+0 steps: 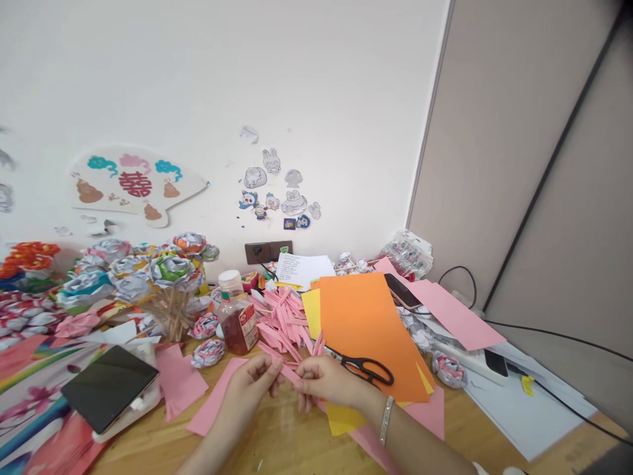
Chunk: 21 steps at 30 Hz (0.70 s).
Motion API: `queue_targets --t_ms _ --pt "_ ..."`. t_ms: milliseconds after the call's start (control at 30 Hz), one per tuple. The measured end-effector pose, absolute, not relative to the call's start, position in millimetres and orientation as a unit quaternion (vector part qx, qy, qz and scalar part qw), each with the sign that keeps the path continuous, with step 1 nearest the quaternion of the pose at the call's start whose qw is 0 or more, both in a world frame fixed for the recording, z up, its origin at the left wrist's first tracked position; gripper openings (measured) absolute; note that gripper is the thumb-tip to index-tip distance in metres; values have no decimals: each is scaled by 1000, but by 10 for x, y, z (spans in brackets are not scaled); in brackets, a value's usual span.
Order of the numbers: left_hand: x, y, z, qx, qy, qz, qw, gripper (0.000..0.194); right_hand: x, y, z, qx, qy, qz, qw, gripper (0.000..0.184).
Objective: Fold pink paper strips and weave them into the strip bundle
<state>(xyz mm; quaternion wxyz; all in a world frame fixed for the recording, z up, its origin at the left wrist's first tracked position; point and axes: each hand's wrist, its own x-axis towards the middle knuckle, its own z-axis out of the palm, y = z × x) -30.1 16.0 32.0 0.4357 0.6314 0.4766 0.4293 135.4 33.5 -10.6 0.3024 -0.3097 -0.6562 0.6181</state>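
Between my two hands a narrow pink paper strip [289, 373] is stretched above the wooden table. My left hand [258, 381] pinches one end of it, thumb against fingers. At the other end my right hand [326, 381] is closed on the strip, its fingertips partly hidden. A pile of folded pink paper strips [284, 315] lies just beyond my hands. Black-handled scissors [368, 371] rest on orange paper [366, 323] beside my right hand, blades partly covered. A pink paper sheet [217, 399] lies under my left wrist.
A bottle of reddish-brown liquid [237, 323] stands behind my left hand. Paper flowers [171, 270] on sticks crowd the back left. A dark tablet [111, 386] lies at the left. White sheets [524, 415], a phone [401, 290] and black cables [554, 338] occupy the right.
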Motion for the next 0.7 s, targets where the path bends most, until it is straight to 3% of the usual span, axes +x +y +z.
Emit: queue_targets --t_ms 167,400,600,700 --pt "-325 152 317 643 473 435 417 33 1339 308 -104 -328 -667 582 330 34" --pt "-348 123 296 641 496 465 355 31 1343 275 -87 -358 -683 562 299 37" --pt "-342 149 273 609 490 486 392 30 1362 278 -71 -326 -704 574 262 35" --pt "-345 153 284 599 484 491 408 31 1384 256 -26 -367 -731 512 263 33"
